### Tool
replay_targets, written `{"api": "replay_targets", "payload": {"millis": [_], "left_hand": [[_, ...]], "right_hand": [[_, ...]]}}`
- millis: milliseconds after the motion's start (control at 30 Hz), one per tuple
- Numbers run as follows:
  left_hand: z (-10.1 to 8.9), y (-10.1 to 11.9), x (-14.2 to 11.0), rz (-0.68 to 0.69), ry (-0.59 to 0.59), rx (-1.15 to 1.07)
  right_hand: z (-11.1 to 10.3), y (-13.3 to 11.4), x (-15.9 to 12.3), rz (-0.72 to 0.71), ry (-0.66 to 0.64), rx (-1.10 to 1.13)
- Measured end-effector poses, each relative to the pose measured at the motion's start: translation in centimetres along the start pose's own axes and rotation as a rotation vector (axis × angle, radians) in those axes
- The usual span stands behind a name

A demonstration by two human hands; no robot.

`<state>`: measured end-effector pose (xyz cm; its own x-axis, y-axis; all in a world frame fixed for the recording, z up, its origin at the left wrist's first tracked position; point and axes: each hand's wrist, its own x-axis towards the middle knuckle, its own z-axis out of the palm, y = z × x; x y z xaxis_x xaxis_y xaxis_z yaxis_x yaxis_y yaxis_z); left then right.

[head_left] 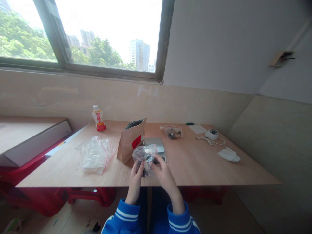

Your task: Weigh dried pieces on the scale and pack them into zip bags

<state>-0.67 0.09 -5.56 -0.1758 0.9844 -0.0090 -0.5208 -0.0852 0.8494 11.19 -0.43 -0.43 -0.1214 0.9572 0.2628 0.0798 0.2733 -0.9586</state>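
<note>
Both my hands are closed on a clear zip bag with dark pieces inside, held up near the table's front edge. My left hand grips its left side, and my right hand pinches its right side. What exactly the dark contents are, I cannot make out. Just behind the bag lies a small silver digital scale, partly hidden by it. A brown paper pouch with a red label stands upright and open at the top, to the left of the scale.
On the wooden table, a pile of clear zip bags lies left, with a white-and-red bottle behind. A filled zip bag rests at the back. Rightward are a small white fan with cable, white paper and a crumpled tissue.
</note>
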Motion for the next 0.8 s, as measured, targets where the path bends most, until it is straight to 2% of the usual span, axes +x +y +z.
{"api": "replay_targets", "payload": {"millis": [100,300,433,567,667,733,800], "left_hand": [[0.0,0.2,-0.1,-0.032,0.039,-0.010],[1.0,1.1,-0.6,-0.183,0.099,-0.191],[1.6,1.5,-0.8,-0.227,0.096,-0.246],[1.5,1.6,-0.8,-0.249,0.098,-0.273],[1.0,1.5,-0.5,-0.259,0.114,-0.275],[0.6,1.3,-0.3,-0.253,0.118,-0.261],[0.2,1.3,-0.1,-0.237,0.119,-0.237]], "right_hand": [[-0.1,0.1,0.1,-0.015,0.014,0.001],[0.2,-0.1,0.4,-0.053,0.065,0.106],[0.4,0.3,0.6,-0.069,0.145,0.200],[0.2,0.5,0.9,-0.009,0.259,0.253],[0.2,-1.0,1.9,0.005,0.282,0.282],[0.5,-2.9,3.5,-0.067,0.266,0.266],[1.1,-5.2,6.0,-0.199,0.253,0.206]]}}
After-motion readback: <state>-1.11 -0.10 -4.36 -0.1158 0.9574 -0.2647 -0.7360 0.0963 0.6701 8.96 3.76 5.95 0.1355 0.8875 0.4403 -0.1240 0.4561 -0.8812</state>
